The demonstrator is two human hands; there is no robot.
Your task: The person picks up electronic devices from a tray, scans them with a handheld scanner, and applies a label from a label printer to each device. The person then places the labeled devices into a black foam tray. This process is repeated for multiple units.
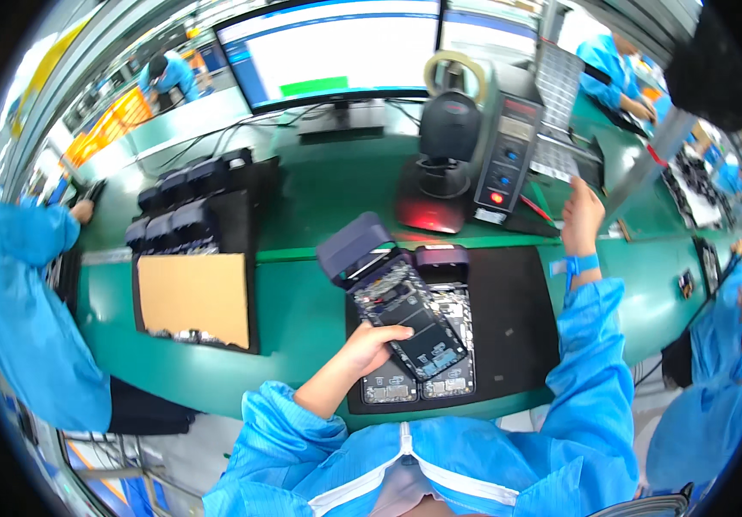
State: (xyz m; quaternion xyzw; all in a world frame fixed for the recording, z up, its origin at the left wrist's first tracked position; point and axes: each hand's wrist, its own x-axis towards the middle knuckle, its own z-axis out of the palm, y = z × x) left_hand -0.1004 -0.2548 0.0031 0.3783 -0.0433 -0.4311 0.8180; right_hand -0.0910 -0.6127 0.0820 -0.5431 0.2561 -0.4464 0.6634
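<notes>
My left hand (369,348) is closed round the lower edge of an opened phone (411,314), its thumb over the dark battery area. The phone is held tilted above the mat, and a dark purple block (355,247) is at its top end. Under it on the mat lie more opened phones, one (454,332) with boards showing and a similar purple block (441,258) at its top. My right hand (583,217), with a blue band at the wrist, is raised beside a hanging sheet of pale labels (553,158). Its fingers are pinched together; what they hold is too small to tell.
A black scanner on a stand (448,138) glows red at its base, beside a control box (509,146). Behind stands a monitor (328,52). At left, a tan board (194,297) and several dark blocks (186,224) lie on black mats. Co-workers in blue sit on both sides.
</notes>
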